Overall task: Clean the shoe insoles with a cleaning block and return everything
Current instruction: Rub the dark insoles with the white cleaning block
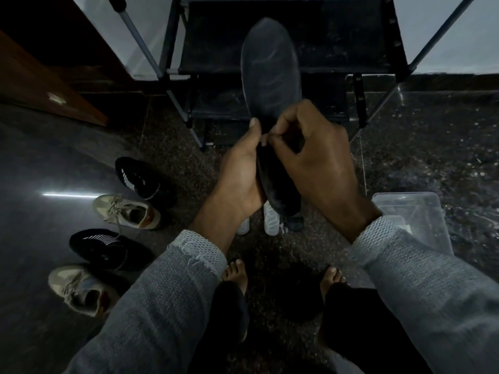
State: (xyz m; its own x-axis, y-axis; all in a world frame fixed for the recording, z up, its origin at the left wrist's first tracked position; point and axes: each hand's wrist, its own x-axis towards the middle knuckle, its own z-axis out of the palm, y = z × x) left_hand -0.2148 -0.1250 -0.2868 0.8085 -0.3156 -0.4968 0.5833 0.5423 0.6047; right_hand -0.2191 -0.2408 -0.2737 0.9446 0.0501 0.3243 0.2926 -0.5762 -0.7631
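Hands are meeting over a dark insole (270, 74) in dim light, in front of a black shoe rack (337, 39) whose upper part is running out of the top of the picture. The left hand (240, 171) is wrapping around the insole's heel end from the left, thumb lying along its edge. The right hand (316, 155) is curling its fingers in against the insole's middle, fingertips pinched together beside the left thumb; whether a cleaning block is sitting inside that pinch is too dark to tell. The insole's toe end is pointing away toward the rack, faint pale streaks showing on its surface, while its heel end is partly lost behind both hands.

On the floor (54, 157) to the left, two black shoes (137, 176) and two beige sneakers (129, 211) are lying in a loose column. Below the hands, white soles (271, 220) of further footwear are peeking out, mostly covered. To the right, a clear plastic container (413, 217) is standing on the floor, its near corner hidden by the right sleeve (405, 265).
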